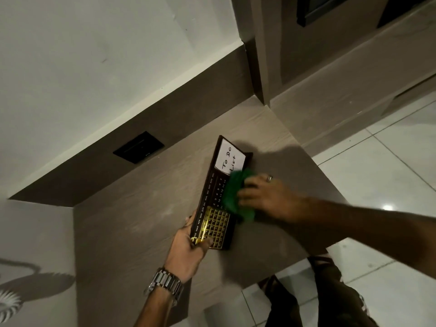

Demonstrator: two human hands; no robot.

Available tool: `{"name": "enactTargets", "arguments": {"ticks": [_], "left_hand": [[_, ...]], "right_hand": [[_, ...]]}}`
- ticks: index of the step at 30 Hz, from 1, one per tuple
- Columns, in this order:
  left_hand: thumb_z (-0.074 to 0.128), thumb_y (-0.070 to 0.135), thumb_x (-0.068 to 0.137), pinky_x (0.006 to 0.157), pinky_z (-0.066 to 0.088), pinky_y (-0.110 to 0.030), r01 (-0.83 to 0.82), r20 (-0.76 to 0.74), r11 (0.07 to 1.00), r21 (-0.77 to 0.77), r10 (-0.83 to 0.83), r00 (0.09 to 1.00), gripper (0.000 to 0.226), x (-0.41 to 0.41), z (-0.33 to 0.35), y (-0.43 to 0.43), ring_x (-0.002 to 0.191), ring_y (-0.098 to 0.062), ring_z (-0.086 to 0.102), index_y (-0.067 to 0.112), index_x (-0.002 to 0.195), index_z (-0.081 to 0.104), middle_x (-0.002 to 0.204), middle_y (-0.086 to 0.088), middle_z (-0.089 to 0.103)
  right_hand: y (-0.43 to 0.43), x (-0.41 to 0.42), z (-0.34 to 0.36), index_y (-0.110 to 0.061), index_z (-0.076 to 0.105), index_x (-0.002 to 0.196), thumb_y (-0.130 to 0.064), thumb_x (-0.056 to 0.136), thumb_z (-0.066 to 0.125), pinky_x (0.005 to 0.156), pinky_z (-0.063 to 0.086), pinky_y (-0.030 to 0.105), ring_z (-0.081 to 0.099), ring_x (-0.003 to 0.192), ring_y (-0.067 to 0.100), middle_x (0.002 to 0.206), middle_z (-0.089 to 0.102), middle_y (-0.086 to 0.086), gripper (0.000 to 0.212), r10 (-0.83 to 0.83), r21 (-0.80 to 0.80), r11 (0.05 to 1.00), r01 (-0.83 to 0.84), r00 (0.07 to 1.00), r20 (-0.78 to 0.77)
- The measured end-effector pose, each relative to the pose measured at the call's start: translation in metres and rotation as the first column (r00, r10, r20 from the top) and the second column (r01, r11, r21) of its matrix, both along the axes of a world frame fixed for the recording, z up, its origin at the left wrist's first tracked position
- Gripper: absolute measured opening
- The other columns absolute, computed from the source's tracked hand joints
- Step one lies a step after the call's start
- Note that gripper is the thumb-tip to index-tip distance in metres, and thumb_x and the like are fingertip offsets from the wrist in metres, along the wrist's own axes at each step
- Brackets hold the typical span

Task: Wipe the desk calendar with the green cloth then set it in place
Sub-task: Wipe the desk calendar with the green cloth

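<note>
The dark brown desk calendar (213,192) lies tilted on the wooden desk (141,208), with month names along one edge, a gold date grid near its lower end and a white "To Do List" note at its far end. My left hand (188,249) grips the calendar's near end, thumb on the gold grid. My right hand (266,199) presses a bunched green cloth (236,197) against the calendar's right side, covering part of the numbers.
A black socket plate (138,147) sits in the brown back panel above the desk. The desk's right edge drops to a glossy white tiled floor (389,173). A white ribbed object (8,303) shows at the lower left. A steel watch (165,283) is on my left wrist.
</note>
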State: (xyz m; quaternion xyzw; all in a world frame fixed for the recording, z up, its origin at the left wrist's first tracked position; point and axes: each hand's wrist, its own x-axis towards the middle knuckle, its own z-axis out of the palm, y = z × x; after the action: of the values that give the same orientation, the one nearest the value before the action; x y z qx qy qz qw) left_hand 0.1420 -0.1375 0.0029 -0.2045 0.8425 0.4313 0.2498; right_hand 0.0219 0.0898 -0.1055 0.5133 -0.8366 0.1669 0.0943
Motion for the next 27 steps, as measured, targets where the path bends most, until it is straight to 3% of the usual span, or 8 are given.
{"name": "enactTargets", "arguments": {"ticks": [3, 7, 10, 15, 22, 24, 26, 27], "left_hand": [[0.064, 0.01, 0.09, 0.046, 0.043, -0.018, -0.009, -0.008, 1.0, 0.009, 0.009, 1.0, 0.031, 0.001, 0.001, 0.0, 0.063, -0.016, 0.06, 0.032, 0.111, 0.057, 0.113, -0.021, 0.063], [0.065, 0.011, 0.09, 0.043, 0.041, -0.014, 0.017, -0.043, 1.0, -0.009, -0.017, 0.999, 0.029, 0.0, 0.0, 0.002, 0.053, -0.007, 0.055, 0.037, 0.1, 0.06, 0.098, -0.002, 0.064], [0.065, 0.011, 0.09, 0.041, 0.04, -0.015, 0.011, -0.063, 0.999, -0.03, -0.013, 0.998, 0.027, 0.001, -0.001, 0.002, 0.049, -0.004, 0.054, 0.037, 0.095, 0.061, 0.091, -0.002, 0.065], [0.065, 0.012, 0.09, 0.05, 0.048, -0.029, -0.057, -0.038, 0.997, -0.05, 0.055, 0.998, 0.022, 0.004, -0.004, 0.002, 0.059, -0.021, 0.059, 0.022, 0.11, 0.061, 0.081, -0.01, 0.069], [0.07, 0.026, 0.086, 0.046, 0.048, -0.015, -0.013, -0.055, 0.988, -0.154, 0.005, 0.998, 0.048, 0.003, -0.004, 0.003, 0.059, -0.004, 0.066, 0.018, 0.129, 0.052, 0.092, -0.002, 0.067], [0.073, 0.041, 0.078, 0.057, 0.055, -0.016, -0.019, -0.074, 0.988, -0.152, 0.008, 0.997, 0.058, 0.001, 0.004, 0.004, 0.074, -0.002, 0.067, 0.024, 0.129, 0.051, 0.104, 0.007, 0.065], [0.069, 0.056, 0.069, 0.088, 0.057, -0.026, -0.04, -0.098, 0.978, -0.205, 0.02, 0.995, 0.084, -0.003, 0.012, 0.005, 0.112, -0.009, 0.062, 0.026, 0.141, 0.039, 0.134, 0.011, 0.055], [0.067, 0.06, 0.067, 0.107, 0.046, -0.036, -0.054, -0.115, 0.962, -0.266, 0.024, 0.993, 0.099, -0.007, 0.016, 0.005, 0.134, -0.018, 0.048, 0.023, 0.15, 0.029, 0.152, 0.005, 0.041]], "right_hand": [[0.013, -0.043, 0.021, -0.024, 0.067, 0.116, -0.017, 0.069, 0.063, 0.078, 0.049, 0.047, 0.051, 0.112, 0.033, 0.123, 0.065, 0.002, 0.048, -0.193, 0.042, 0.981, 0.189, 0.975, 0.113], [-0.002, -0.019, 0.025, -0.024, 0.07, 0.114, -0.019, 0.076, 0.07, 0.085, 0.045, 0.045, 0.055, 0.111, 0.033, 0.122, 0.066, 0.002, 0.039, -0.292, 0.004, 0.956, 0.294, 0.945, 0.148], [-0.017, 0.042, 0.01, -0.026, 0.074, 0.104, -0.022, 0.064, 0.083, 0.079, 0.049, 0.042, 0.059, 0.106, 0.033, 0.116, 0.069, 0.0, 0.041, -0.144, -0.077, 0.985, 0.156, 0.978, 0.149], [-0.029, 0.107, -0.011, -0.035, 0.058, 0.118, -0.04, 0.07, 0.068, 0.089, 0.033, 0.039, 0.043, 0.117, 0.024, 0.126, 0.057, -0.01, 0.049, 0.122, 0.009, 0.992, -0.126, 0.971, 0.206], [-0.013, 0.103, 0.01, -0.038, 0.059, 0.125, -0.033, 0.081, 0.069, 0.093, 0.036, 0.033, 0.041, 0.121, 0.021, 0.134, 0.055, -0.018, 0.045, 0.28, 0.029, 0.956, -0.292, 0.938, 0.206], [-0.003, 0.1, 0.024, -0.035, 0.056, 0.129, -0.029, 0.08, 0.066, 0.093, 0.04, 0.035, 0.043, 0.122, 0.023, 0.137, 0.053, -0.015, 0.051, 0.264, -0.017, 0.963, -0.27, 0.927, 0.265], [0.008, 0.098, 0.035, -0.03, 0.057, 0.131, -0.023, 0.079, 0.065, 0.093, 0.042, 0.035, 0.046, 0.122, 0.023, 0.14, 0.052, -0.011, 0.054, 0.23, -0.128, 0.972, -0.198, 0.912, 0.339], [0.014, 0.095, 0.04, -0.027, 0.057, 0.132, -0.019, 0.078, 0.065, 0.094, 0.042, 0.035, 0.046, 0.122, 0.022, 0.141, 0.051, -0.009, 0.055, 0.2, -0.188, 0.973, -0.136, 0.903, 0.381]]}}
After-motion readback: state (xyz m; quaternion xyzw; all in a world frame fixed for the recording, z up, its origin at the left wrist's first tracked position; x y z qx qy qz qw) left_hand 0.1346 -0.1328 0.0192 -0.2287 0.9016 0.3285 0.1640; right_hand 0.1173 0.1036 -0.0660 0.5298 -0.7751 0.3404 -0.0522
